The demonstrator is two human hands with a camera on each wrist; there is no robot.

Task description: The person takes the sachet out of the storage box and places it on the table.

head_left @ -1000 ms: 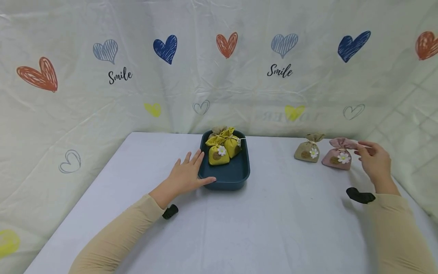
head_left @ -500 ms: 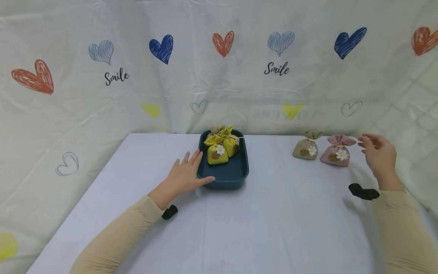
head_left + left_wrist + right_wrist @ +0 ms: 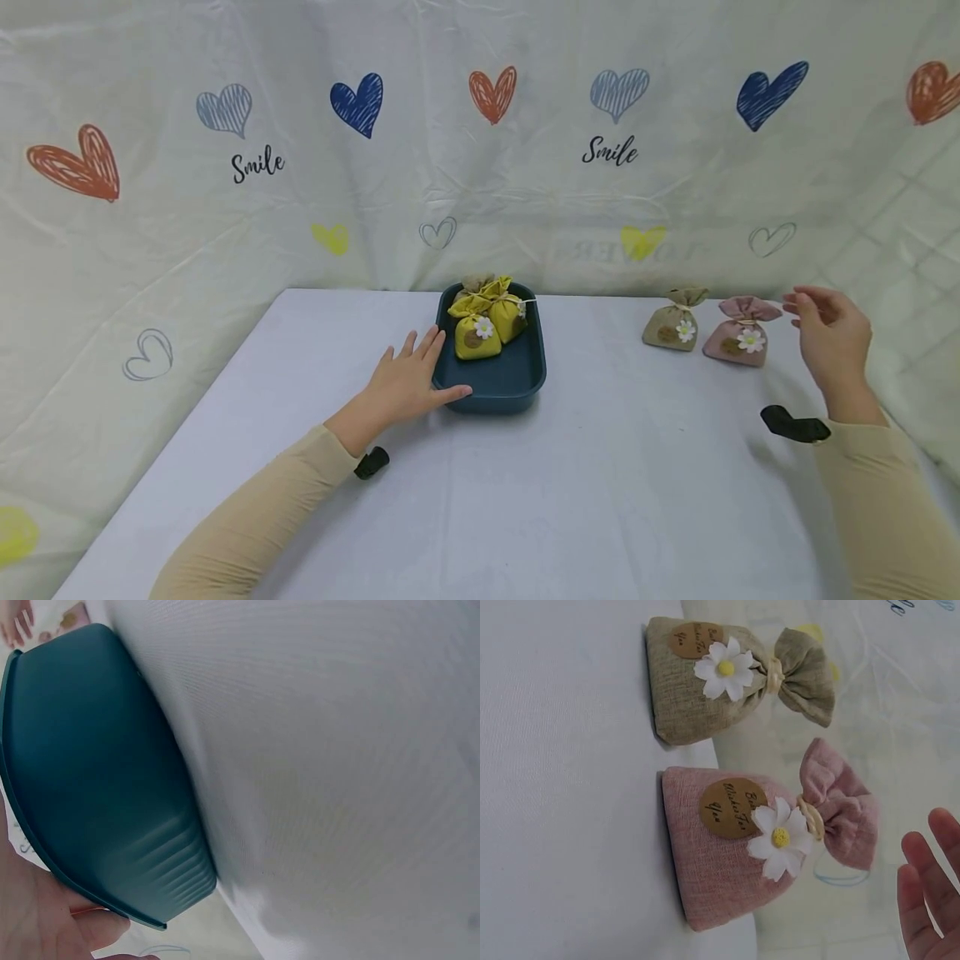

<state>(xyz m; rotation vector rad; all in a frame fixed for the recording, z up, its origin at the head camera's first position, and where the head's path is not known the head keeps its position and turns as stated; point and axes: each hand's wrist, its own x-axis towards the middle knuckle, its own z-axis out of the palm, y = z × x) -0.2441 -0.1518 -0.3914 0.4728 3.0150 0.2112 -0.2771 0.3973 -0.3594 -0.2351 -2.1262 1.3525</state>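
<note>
A dark teal plastic tray [image 3: 495,382] stands at the middle of the table's far half. My left hand [image 3: 401,385] rests on its left rim with the fingers straight and spread. Inside the tray are two yellow drawstring sachets [image 3: 477,337] and, behind them, a beige one that is mostly hidden. To the right, a pink sachet [image 3: 724,847] with a white flower and round brown tag sits upright beside a beige sachet [image 3: 694,682]. My right hand [image 3: 836,350] hovers just right of the pink sachet's gathered top, apart from it, its fingers loosely bent and holding nothing.
A white cloth [image 3: 600,500] covers the table. Behind it hangs a pale curtain [image 3: 525,183] printed with hearts and "Smile". Black straps [image 3: 793,425] are on both wrists.
My right hand has let go of the pink sachet's top and drawn slightly away to the right. The pink sachet stands on the table. My left hand stays on the tray rim.
</note>
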